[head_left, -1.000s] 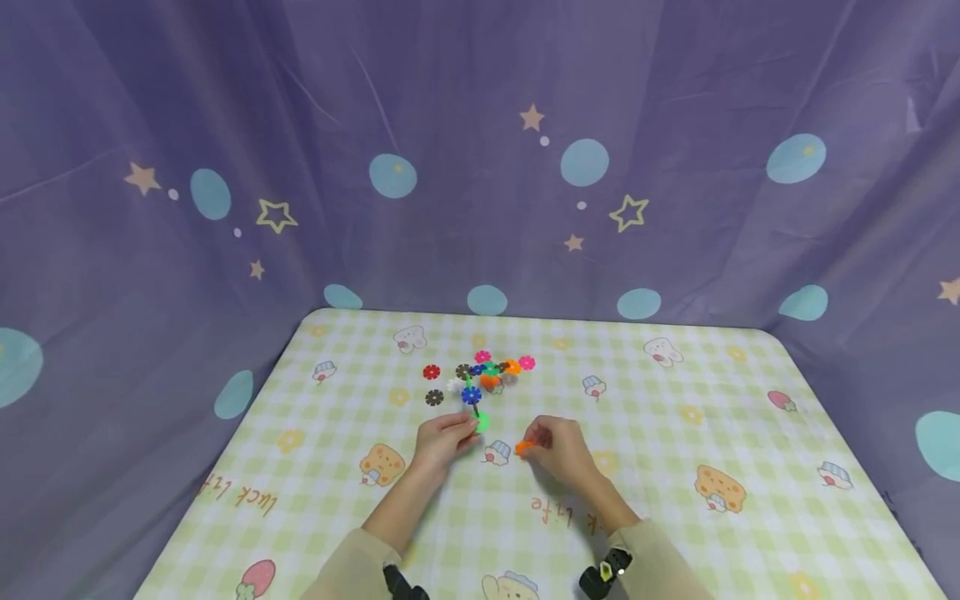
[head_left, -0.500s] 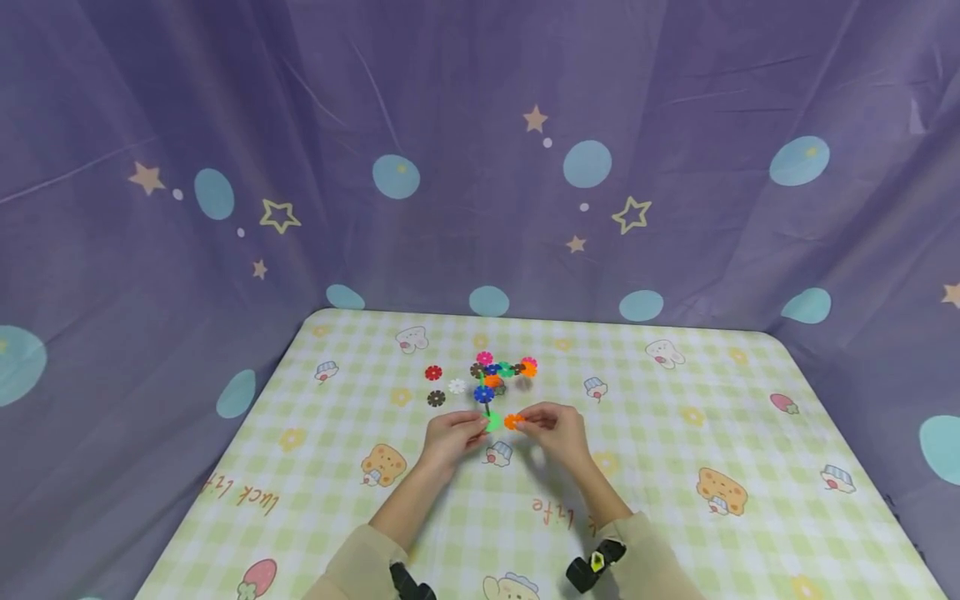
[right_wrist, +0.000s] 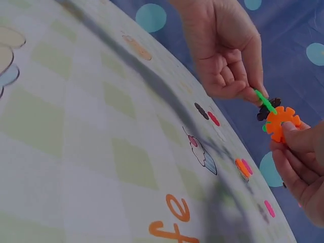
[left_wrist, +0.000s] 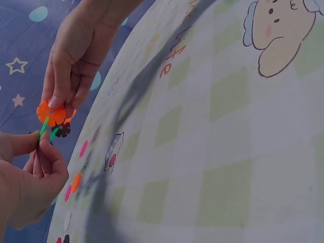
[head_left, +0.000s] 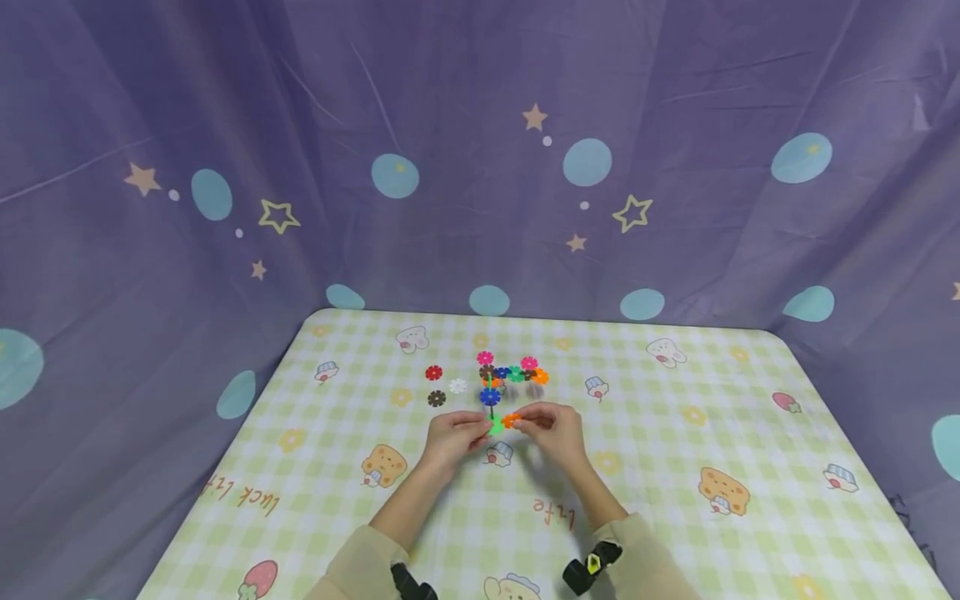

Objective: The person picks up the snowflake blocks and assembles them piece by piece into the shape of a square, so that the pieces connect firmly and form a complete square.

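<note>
My left hand (head_left: 453, 437) pinches a bright green notched snowflake disc (head_left: 496, 427), part of a joined chain of discs. From it the chain runs up through a blue disc (head_left: 490, 397), then bends right through brown, blue and green ones to an orange end disc (head_left: 541, 377). Between thumb and fingers, my right hand (head_left: 555, 429) holds a separate orange snowflake disc (right_wrist: 281, 123). In the right wrist view, the green disc (right_wrist: 266, 101) is edge-on and meets the orange disc's rim; how deep the slots engage cannot be made out.
Loose discs lie on the checked tablecloth (head_left: 645, 533) beyond my hands: red (head_left: 433, 372), brown (head_left: 437, 398), white (head_left: 457, 386), pink (head_left: 485, 357), another pink (head_left: 529, 363) and an orange one (head_left: 492, 382) partly behind the chain. A purple curtain (head_left: 480, 100) surrounds the table.
My right hand has moved up and left, bringing its orange disc against the green one. My left hand has shifted slightly right, and the chain has swung right with it.
</note>
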The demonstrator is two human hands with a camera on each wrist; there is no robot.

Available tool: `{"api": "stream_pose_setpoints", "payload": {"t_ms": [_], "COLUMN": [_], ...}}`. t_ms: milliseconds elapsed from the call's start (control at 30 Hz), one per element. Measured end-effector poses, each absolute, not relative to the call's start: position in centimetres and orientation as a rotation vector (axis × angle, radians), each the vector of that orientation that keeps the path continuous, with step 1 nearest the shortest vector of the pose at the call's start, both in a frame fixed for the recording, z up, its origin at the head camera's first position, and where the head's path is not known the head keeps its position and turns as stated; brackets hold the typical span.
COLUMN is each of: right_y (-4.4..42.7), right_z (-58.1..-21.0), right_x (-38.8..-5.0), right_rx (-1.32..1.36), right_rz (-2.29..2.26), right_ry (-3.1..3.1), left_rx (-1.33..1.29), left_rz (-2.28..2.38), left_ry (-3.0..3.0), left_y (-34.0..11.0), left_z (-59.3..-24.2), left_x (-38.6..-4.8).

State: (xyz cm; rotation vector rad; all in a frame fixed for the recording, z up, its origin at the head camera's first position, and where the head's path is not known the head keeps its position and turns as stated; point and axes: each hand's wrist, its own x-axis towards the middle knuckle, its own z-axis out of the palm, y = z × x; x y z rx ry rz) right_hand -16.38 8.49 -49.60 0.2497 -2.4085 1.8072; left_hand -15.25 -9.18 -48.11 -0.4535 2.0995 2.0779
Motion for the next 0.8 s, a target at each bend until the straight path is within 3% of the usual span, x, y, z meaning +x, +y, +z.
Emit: {"api": "stream_pose_setpoints", "payload": {"t_ms": [800], "right_y": [7.1], "right_z": [-50.2], "right_x": [-15.8], "right_rx": [0.46], "right_rz": [1.698], "right_ry": [-2.29], "left_rx": [-0.463], "left_rz": [1.997], "left_ry": [2.222], "left_y": [-9.6], "left_z": [-47.5], "left_x": [-14.9]}}
